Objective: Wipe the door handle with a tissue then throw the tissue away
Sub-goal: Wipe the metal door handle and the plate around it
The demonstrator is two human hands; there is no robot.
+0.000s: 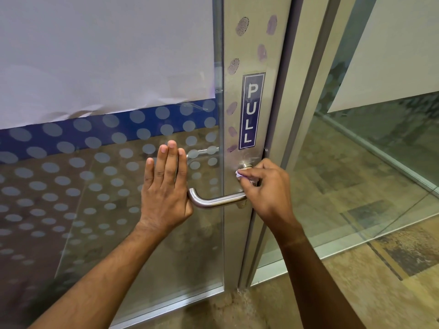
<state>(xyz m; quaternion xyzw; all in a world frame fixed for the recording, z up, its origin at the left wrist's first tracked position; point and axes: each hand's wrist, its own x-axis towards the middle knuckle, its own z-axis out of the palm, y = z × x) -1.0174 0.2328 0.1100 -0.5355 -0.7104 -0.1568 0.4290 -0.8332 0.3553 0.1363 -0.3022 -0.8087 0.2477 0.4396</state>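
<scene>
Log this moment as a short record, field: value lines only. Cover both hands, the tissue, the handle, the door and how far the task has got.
left hand: flat, fingers straight and together, palm toward the glass panel
right hand: closed on the tissue, at the base of the handle
tissue: small white wad, mostly hidden in the fingers
door handle: metal lever, its free end behind the left hand
door frame: metal, with a blue PULL sign and purple fingerprint marks
task stage: wiping at the handle, tissue not yet thrown away

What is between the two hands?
In the head view, the bare stretch of the metal handle spans between the left hand and the right hand, which holds the tissue.
</scene>
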